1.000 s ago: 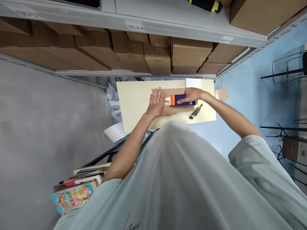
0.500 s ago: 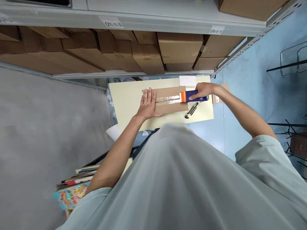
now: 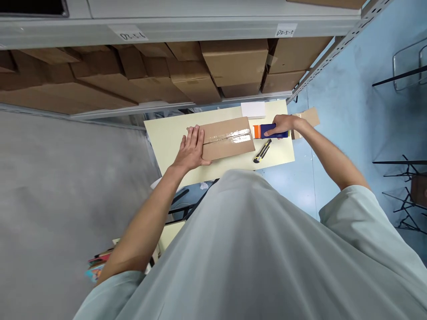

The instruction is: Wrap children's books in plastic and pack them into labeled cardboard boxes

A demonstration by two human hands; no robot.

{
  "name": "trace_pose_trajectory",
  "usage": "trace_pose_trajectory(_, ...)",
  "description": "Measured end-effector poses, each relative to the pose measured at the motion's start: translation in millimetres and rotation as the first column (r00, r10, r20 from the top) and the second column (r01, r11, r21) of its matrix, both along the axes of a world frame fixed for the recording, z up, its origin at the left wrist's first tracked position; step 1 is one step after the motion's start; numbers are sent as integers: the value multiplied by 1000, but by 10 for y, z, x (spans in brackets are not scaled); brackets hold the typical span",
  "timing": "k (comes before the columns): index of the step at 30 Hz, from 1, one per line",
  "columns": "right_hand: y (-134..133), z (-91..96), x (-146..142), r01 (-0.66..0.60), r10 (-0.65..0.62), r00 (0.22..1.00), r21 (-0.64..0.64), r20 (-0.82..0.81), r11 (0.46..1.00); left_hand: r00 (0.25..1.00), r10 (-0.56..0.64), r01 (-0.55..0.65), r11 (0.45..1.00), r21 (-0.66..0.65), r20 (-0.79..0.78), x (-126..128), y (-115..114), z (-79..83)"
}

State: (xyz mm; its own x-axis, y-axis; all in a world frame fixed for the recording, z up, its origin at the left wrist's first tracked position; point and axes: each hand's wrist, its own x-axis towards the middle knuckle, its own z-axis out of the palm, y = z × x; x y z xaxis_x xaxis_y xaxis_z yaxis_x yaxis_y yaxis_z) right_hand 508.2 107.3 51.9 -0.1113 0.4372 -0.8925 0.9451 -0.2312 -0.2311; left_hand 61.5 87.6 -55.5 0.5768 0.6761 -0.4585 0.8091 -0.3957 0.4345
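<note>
A flat brown cardboard box (image 3: 230, 143) lies on a pale yellow table (image 3: 170, 133), with a strip of clear tape along its top seam. My left hand (image 3: 191, 149) lies flat and open on the box's left end. My right hand (image 3: 283, 125) grips a blue and orange tape dispenser (image 3: 267, 131) just past the box's right end.
A yellow and black utility knife (image 3: 262, 151) lies on the table in front of the dispenser. A white pad (image 3: 252, 109) sits at the table's far edge. Shelves with several cardboard boxes (image 3: 233, 62) stand behind. Books (image 3: 98, 264) lie on the floor at lower left.
My right hand has drawn the tape dispenser rightwards along the box's seam and off its right end, leaving tape behind. My left hand has slid to the box's left end.
</note>
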Motion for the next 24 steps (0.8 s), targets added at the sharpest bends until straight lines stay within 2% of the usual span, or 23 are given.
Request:
trace_pose_trajectory(6, 18, -42, -273, -47, 48, 999, 47, -1, 998, 996, -50, 50, 999, -2, -71, -400, 33, 160)
trace_pose_trajectory(9, 23, -88, -513, -102, 103, 995, 72, -4, 992, 996, -4, 5, 1000, 12, -91, -610, 37, 208)
trace_pose_trajectory(11, 10, -96, -676, -125, 128, 991, 64, -33, 990, 993, 46, -45, 999, 20, -105, -662, 27, 244)
trace_pose_trajectory(14, -26, -80, -869, -140, 144, 987, 51, -78, 989, 991, 112, -110, 993, 37, -76, -463, -21, 266)
trace_pose_trajectory(18, -68, -114, -938, -139, 145, 984, 55, -103, 989, 990, 117, -122, 991, 56, 82, 176, -159, 143)
trace_pose_trajectory(20, -82, -165, -888, -124, 128, 986, 47, -111, 991, 975, 174, -186, 979, 80, 139, 436, -238, 39)
trace_pose_trajectory(22, -99, -208, -805, -93, 96, 988, 36, -122, 995, 959, 222, -244, 964, 108, 177, 563, -298, -52)
trace_pose_trajectory(24, -125, -219, -714, -55, 56, 988, 14, -147, 998, 952, 236, -262, 957, 123, 195, 578, -328, -113)
